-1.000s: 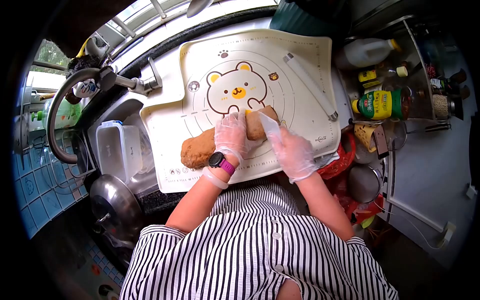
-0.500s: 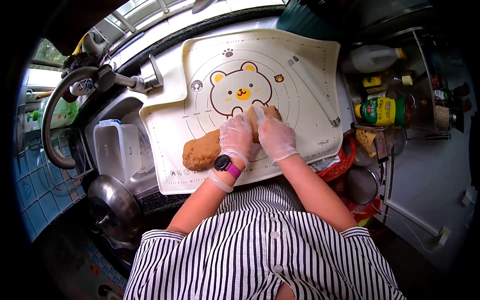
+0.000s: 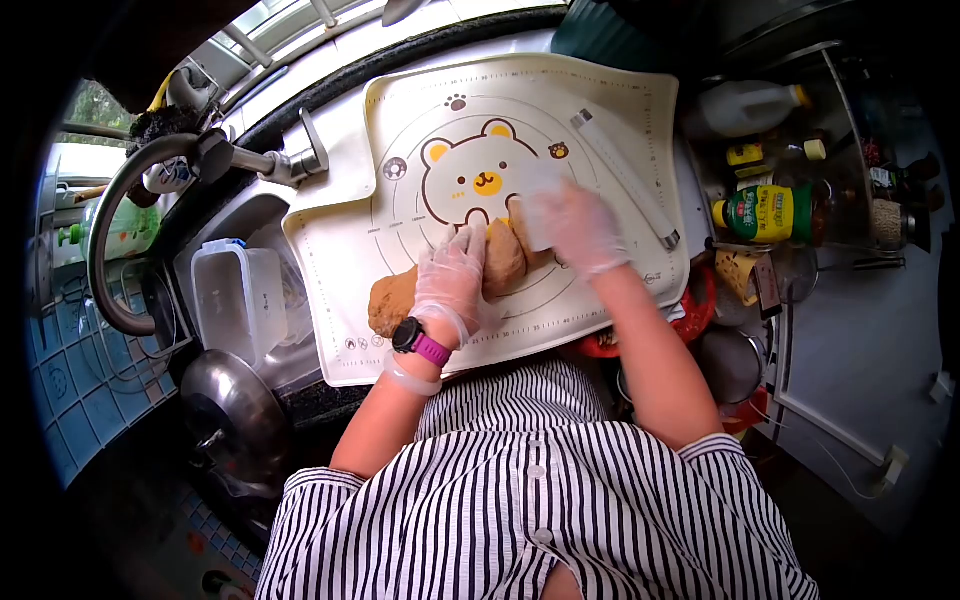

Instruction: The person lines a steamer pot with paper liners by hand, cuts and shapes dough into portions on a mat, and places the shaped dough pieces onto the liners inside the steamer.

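A thick log of brown dough lies slantwise on the white silicone baking mat printed with a bear. My left hand, in a clear plastic glove, is wrapped over the log's middle. To its right sits a separate dough piece, with more dough just beyond it, partly hidden. My right hand, also gloved and blurred by motion, grips a whitish flat dough scraper beside the dough's right end. A white rolling pin rests at the mat's right side.
Left of the mat is a sink holding a clear plastic container, under a curved faucet. A metal pot lid stands near the front left. Bottles, including a green-and-yellow labelled one, fill a rack at right.
My right hand with the scraper has moved right and a cut piece now shows apart from the log. My left hand has shifted slightly left along the dough.
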A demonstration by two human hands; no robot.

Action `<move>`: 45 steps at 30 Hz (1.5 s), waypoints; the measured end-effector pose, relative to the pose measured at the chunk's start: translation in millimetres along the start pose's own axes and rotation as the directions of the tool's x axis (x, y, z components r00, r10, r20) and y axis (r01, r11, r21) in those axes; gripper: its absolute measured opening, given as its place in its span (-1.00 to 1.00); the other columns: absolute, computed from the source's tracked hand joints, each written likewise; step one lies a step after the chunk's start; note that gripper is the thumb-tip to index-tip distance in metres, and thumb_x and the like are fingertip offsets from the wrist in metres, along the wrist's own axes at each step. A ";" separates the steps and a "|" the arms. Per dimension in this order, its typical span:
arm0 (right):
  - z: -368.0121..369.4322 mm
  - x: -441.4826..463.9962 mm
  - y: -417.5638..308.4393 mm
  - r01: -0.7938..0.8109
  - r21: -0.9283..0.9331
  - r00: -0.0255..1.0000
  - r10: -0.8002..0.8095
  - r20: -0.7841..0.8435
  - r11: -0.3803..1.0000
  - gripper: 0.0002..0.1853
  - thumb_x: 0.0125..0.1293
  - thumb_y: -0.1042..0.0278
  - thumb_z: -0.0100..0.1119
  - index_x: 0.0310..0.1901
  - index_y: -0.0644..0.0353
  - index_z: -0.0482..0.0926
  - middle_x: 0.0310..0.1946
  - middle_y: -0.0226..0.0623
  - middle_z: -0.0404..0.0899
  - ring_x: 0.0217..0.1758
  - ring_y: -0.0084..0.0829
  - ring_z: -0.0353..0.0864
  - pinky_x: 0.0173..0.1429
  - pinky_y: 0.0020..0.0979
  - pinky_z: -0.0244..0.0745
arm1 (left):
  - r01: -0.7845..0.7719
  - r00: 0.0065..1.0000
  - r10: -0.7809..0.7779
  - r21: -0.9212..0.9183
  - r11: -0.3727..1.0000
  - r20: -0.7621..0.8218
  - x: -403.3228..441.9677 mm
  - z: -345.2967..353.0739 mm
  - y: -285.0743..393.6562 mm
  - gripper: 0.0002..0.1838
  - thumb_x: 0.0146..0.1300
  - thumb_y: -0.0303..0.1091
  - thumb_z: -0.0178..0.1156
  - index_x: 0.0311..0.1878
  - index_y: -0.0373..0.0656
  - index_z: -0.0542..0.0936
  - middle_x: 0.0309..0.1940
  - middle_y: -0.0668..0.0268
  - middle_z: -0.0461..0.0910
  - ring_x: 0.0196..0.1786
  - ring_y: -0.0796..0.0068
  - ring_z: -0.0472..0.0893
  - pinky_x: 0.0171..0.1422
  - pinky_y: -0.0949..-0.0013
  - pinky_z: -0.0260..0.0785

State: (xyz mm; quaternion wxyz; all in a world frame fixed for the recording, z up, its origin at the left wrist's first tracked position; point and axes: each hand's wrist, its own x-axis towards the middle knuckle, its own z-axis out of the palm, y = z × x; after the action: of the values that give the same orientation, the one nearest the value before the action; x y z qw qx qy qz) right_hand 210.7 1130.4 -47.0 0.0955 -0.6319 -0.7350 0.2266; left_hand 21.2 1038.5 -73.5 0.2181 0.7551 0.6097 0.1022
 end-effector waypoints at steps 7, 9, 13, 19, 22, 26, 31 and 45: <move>-41.9 -71.2 26.1 -0.030 -0.107 0.988 0.013 -0.155 0.994 -0.57 0.55 -0.04 -0.06 -0.09 0.20 0.59 -0.37 0.06 0.71 -0.25 0.15 0.72 -0.10 0.10 0.60 | 0.110 0.993 -0.108 -0.026 0.994 0.044 0.2 -1.9 2.3 0.25 -0.22 0.02 0.65 0.55 -0.22 0.22 0.32 0.01 0.51 0.44 -0.05 0.42 0.46 -0.02 0.26; -29.2 -73.7 13.3 -0.031 -0.208 0.998 0.020 -0.054 0.978 -0.58 0.56 -0.04 -0.07 -0.09 0.18 0.59 -0.38 0.06 0.71 -0.26 0.13 0.72 -0.12 0.10 0.60 | 0.124 0.991 -0.121 -0.053 0.991 0.060 2.6 -3.8 5.0 0.25 -0.21 0.04 0.65 0.55 -0.22 0.22 0.35 0.02 0.49 0.49 -0.04 0.38 0.48 -0.01 0.24; -9.8 -63.5 -10.1 -0.088 -0.198 0.989 0.109 0.096 0.976 -0.60 0.57 0.00 -0.10 -0.05 0.18 0.56 -0.37 -0.01 0.72 -0.25 0.07 0.75 -0.11 0.10 0.59 | 0.148 0.986 -0.145 -0.032 0.989 0.082 5.3 0.3 11.5 0.25 -0.22 0.05 0.65 0.55 -0.22 0.23 0.37 0.03 0.48 0.54 -0.02 0.33 0.50 0.03 0.21; 11.0 -48.1 -11.7 -0.115 -0.221 0.981 0.146 0.126 0.968 -0.62 0.58 0.03 -0.13 -0.08 0.17 0.56 -0.29 -0.03 0.75 -0.24 0.04 0.77 -0.08 0.04 0.63 | 0.113 0.992 -0.111 -0.040 0.993 0.060 14.1 7.9 16.5 0.24 -0.20 0.09 0.62 0.54 -0.26 0.24 0.40 -0.02 0.44 0.55 -0.02 0.31 0.52 -0.01 0.19; 16.0 -41.6 -13.2 -0.168 -0.244 0.966 0.209 0.152 0.955 -0.62 0.58 0.04 -0.13 -0.08 0.19 0.56 -0.28 -0.03 0.76 -0.22 0.02 0.78 -0.06 0.02 0.64 | 0.102 0.994 -0.098 -0.067 0.993 0.050 20.1 6.2 20.2 0.24 -0.16 0.09 0.60 0.55 -0.30 0.22 0.42 -0.04 0.42 0.57 -0.04 0.28 0.53 -0.02 0.17; 22.2 -32.3 -6.1 -0.188 -0.299 0.947 0.253 0.196 0.936 -0.63 0.58 0.05 -0.12 -0.07 0.18 0.57 -0.27 -0.01 0.75 -0.20 0.03 0.77 -0.04 0.04 0.64 | 0.063 0.997 -0.064 0.031 0.998 0.046 38.5 15.7 20.4 0.25 -0.10 0.10 0.58 0.57 -0.32 0.16 0.48 -0.03 0.35 0.61 -0.04 0.23 0.56 -0.02 0.15; 1.8 -65.5 37.1 -0.182 0.105 0.977 0.192 -0.097 0.978 -0.64 0.48 0.06 0.08 -0.01 0.20 0.65 -0.25 0.01 0.75 -0.14 0.08 0.76 -0.03 -0.01 0.62 | 0.047 0.989 -0.053 0.051 0.998 0.140 65.5 8.2 36.9 0.27 -0.08 0.18 0.56 0.60 -0.27 0.13 0.53 0.03 0.31 0.64 0.06 0.19 0.61 -0.03 0.11; -44.2 -82.5 79.1 -0.085 -0.541 0.996 0.055 -0.070 0.837 -0.15 0.29 0.00 0.35 0.52 0.24 0.29 0.56 -0.17 0.23 0.63 -0.14 0.16 0.66 -0.07 0.08 | 0.047 0.967 -0.076 0.123 0.991 0.244 88.0 3.8 63.2 -0.54 0.11 -0.10 0.42 -0.01 -0.15 0.59 -0.17 0.15 0.69 0.00 0.15 0.68 0.22 0.19 0.43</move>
State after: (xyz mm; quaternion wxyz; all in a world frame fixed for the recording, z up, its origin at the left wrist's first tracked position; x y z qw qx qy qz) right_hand 314.7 1067.4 -32.0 -0.0768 -0.6652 -0.7427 -0.0040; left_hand 98.8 1112.5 -58.1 0.2515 0.7539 0.6059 -0.0356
